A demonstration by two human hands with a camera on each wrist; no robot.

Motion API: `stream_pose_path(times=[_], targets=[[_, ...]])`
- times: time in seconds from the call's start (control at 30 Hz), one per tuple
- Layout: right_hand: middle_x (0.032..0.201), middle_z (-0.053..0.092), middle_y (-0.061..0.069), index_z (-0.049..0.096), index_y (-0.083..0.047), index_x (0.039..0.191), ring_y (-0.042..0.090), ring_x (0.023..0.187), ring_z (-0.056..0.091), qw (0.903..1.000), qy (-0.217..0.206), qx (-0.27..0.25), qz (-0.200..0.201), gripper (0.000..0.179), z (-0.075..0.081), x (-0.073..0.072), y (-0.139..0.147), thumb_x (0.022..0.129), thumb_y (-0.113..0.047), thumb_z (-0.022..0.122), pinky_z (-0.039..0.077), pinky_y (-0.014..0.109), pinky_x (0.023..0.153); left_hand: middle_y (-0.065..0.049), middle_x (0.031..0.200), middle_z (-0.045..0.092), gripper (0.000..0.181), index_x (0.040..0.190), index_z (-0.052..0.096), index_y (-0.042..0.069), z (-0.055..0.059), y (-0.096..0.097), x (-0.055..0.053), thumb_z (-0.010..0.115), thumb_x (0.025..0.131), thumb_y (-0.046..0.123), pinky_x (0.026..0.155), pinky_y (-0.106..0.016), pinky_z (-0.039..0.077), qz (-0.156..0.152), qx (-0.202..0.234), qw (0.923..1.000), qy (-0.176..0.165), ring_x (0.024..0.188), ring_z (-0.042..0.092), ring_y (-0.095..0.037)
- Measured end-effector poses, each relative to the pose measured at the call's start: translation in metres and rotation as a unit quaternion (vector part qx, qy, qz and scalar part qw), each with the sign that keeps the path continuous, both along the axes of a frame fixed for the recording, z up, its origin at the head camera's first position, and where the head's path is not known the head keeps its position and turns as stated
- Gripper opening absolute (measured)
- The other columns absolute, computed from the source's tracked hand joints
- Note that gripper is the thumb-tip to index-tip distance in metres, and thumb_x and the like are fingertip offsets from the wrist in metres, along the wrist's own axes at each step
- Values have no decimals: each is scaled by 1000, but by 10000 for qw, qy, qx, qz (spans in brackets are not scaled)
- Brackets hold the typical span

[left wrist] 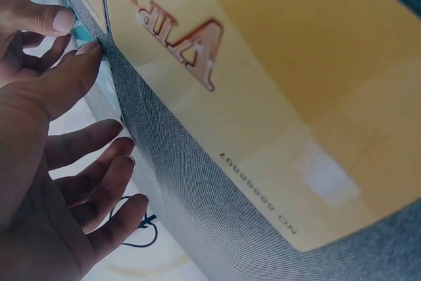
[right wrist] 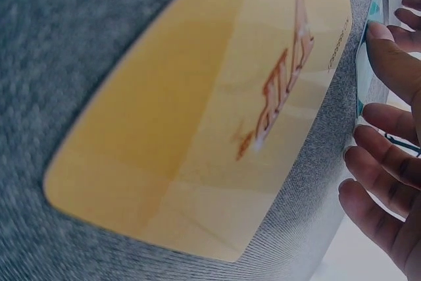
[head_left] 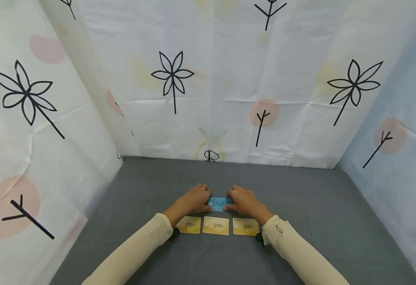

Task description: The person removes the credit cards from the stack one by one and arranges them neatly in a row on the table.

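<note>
A blue card (head_left: 216,203) printed with large letters lies flat on the grey cloth between both hands. My left hand (head_left: 195,198) holds its left end, thumb (left wrist: 85,64) at the near edge and fingers curved toward the far side. At the right end, my right hand (head_left: 244,202) grips the card, its thumb (right wrist: 388,51) on the near side and covering part of the print. Just nearer lie a left gold card (head_left: 190,225), a middle gold card (head_left: 215,226) and a right gold card (head_left: 245,227) in a row. The left wrist partly covers the left one.
Grey cloth (head_left: 222,257) covers the table. White printed sheets stand around it, with a back sheet (head_left: 211,79), a left sheet (head_left: 15,158) and a right sheet (head_left: 400,166). Small black devices sit under both wrists, close to the outer gold cards.
</note>
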State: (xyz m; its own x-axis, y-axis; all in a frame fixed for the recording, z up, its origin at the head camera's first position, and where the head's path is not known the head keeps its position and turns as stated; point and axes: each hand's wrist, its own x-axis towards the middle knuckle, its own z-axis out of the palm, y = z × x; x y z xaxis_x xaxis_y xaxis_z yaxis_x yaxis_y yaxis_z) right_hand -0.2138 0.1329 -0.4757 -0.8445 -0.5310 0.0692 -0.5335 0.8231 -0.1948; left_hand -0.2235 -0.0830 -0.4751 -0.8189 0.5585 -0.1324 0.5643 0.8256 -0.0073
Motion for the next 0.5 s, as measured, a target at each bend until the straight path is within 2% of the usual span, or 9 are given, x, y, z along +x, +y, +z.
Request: stream_pose_path(times=[0.5], targets=[[88,56,-1,70,-12,102,9,72,50,9999,84,22,67,41,-1,0,0,81,-46,81,44,29,60,-8,115,61,52,124,65,8,-1,2,0,74,90,46,88,-38,49,-94,4,9999,-35,101,56,-21]])
